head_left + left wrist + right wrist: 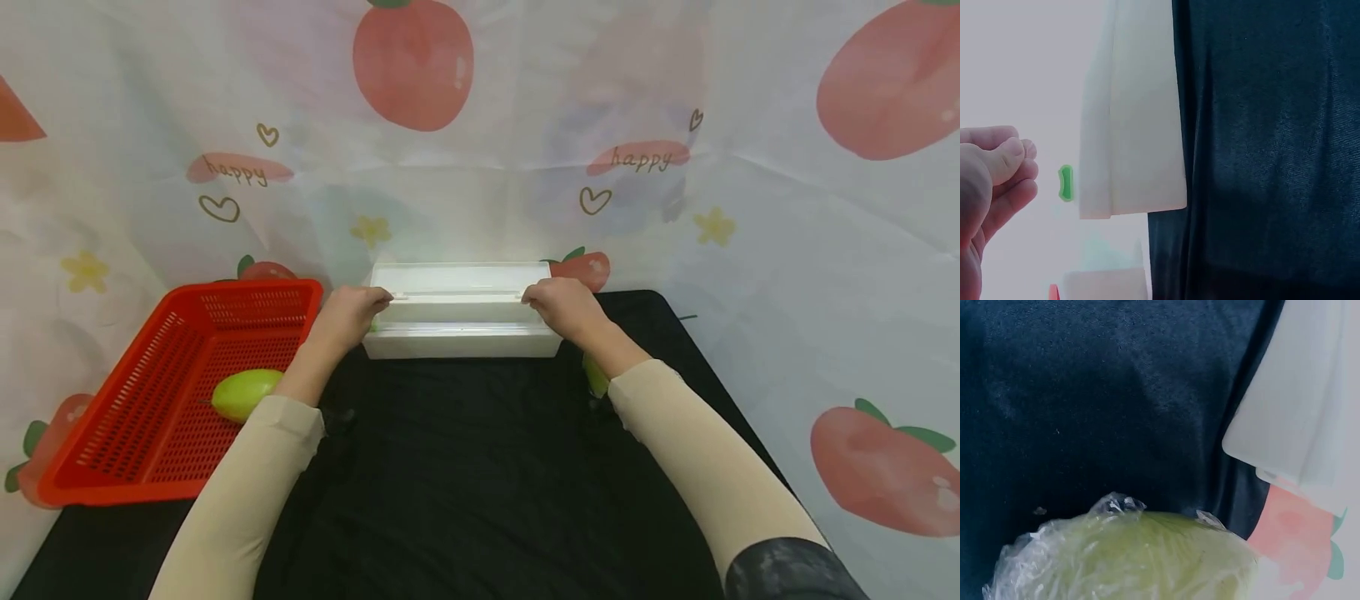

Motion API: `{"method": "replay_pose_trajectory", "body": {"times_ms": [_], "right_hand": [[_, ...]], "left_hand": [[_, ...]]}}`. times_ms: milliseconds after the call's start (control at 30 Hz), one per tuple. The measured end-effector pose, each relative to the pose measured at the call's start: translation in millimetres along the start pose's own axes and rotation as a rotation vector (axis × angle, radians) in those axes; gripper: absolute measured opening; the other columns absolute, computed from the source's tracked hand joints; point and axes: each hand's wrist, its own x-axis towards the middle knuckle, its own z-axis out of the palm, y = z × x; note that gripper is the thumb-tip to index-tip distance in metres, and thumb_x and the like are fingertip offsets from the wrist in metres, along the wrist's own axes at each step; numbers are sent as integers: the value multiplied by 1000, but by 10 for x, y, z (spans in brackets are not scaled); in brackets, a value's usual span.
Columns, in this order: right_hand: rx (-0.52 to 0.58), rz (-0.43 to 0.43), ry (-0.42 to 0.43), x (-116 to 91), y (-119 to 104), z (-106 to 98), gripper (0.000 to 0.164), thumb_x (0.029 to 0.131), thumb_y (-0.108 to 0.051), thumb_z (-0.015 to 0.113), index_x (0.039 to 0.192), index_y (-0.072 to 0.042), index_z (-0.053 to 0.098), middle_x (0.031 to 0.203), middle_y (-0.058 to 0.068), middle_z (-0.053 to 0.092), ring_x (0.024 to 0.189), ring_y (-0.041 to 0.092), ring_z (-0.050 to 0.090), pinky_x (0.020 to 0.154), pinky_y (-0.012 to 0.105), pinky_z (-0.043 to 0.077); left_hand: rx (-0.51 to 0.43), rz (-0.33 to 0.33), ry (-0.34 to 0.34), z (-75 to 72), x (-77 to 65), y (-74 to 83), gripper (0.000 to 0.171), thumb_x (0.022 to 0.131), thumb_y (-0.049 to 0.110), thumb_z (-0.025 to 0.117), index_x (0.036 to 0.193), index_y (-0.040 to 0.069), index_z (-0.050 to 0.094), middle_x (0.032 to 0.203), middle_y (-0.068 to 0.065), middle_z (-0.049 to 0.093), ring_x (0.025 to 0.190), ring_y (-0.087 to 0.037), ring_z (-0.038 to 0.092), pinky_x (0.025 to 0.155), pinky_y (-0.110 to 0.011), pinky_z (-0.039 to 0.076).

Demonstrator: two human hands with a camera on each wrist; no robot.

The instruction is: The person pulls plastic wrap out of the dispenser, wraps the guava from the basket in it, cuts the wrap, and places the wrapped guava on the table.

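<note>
A long white cling film dispenser (462,343) stands at the back of the table, its lid (461,276) raised. My left hand (349,315) is at the lid's left front corner, thumb and fingertips pinched together. At the right front corner my right hand (562,307) pinches the lid's edge with curled fingers. A narrow strip runs between the two hands, above the dispenser's opening. In the left wrist view the left hand (997,181) shows its thumb against the fingertips, near a small green piece (1066,183) at the dispenser's end. The bright background hides the gripped edge there.
To the left, a red plastic basket (180,492) holds a green fruit (243,393), partly behind the left forearm. Another green fruit (1166,556), wrapped in clear film, lies by the right forearm. Black cloth (465,467) covers the table; a fruit-printed curtain (487,192) hangs behind it.
</note>
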Motion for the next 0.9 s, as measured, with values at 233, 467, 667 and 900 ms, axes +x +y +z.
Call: {"method": "replay_pose_trajectory", "body": {"times_ms": [233,467,667,900], "right_hand": [[45,4,96,-9,19,-148,15,97,-10,63,105,-11,76,101,6,75,87,24,70,75,43,55],[21,6,119,-10,39,-282,13,95,-10,67,105,-12,75,101,5,76,84,25,70,72,46,54],[26,-4,142,40,24,-371,10,94,-13,69,103,-13,75,101,5,76,87,24,71,70,41,56],[-11,20,132,51,7,-450,11,95,-15,68,103,-15,75,101,3,76,88,22,72,74,39,57]], "left_hand": [[-42,35,89,-55,14,10,13,96,10,66,106,8,75,100,-10,76,87,-29,70,83,-47,54],[-75,60,141,-126,-6,54,12,96,11,66,104,8,75,100,-10,76,87,-29,70,84,-47,54],[-97,71,194,-217,-27,82,12,95,7,67,103,5,75,100,-11,76,91,-31,71,86,-48,54],[-114,82,200,-286,-21,103,12,94,5,67,103,5,75,100,-12,76,91,-30,71,84,-47,55]]}}
